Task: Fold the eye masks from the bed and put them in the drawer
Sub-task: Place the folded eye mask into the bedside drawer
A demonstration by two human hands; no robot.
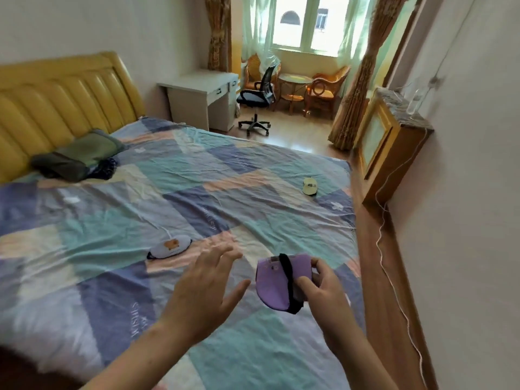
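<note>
Holding a folded purple fabric eye mask with a black elastic strap (277, 280) above the bed, the right hand (323, 288) has thumb and fingers pinched shut on the mask's right edge. The left hand (205, 288) hovers just beside it, fingers spread apart and gripping nothing.

Progress: the purple mask appears doubled over, so its fold is judged done or nearly so; it is not yet stowed. Two further masks remain on the bed: a pale blue oval eye mask with an orange animal print (170, 246), lying flat and unfolded near the left hand, and a small cream-yellow eye mask (309, 186) well apart toward the far right edge, its fold state too small to tell. No open drawer is in view. The task is judged at an early stage.

Surface: a wrinkled patchwork bedsheet in blue, teal and peach (197, 170), soft and uneven. A dark green folded cushion (78, 156) rests against the yellow padded headboard (56, 97).

Room: a white desk with drawers (202, 94) stands beyond the bed, a black office chair (257, 99) beside it, and a wooden cabinet (391, 147) stands against the right wall.
</note>
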